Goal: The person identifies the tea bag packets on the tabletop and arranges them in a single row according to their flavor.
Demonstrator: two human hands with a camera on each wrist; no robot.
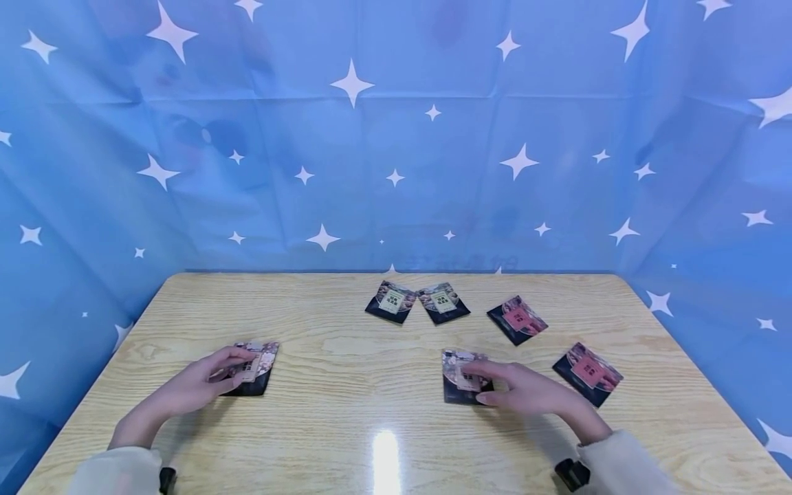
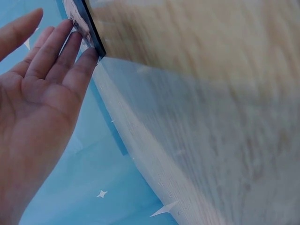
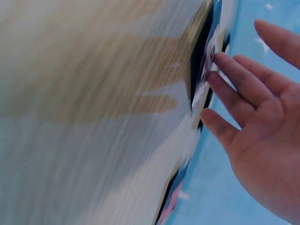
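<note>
My left hand reaches over a flat square printed packet at the table's left, its fingertips at the pink label. In the left wrist view the fingers of that hand are nearly straight, right at the packet's dark edge. Right of centre, my right hand lies over a similar pink-labelled packet. The right wrist view shows this hand with extended fingers, their tips close over the packet's printed face and the thumb held apart. Both packets lie flat on the table, partly covered by the fingers.
Two green-labelled packets lie side by side near the back edge. Two red-labelled packets, one farther back and one nearer, lie to the right on the wooden table. Behind hangs a blue star-patterned cloth.
</note>
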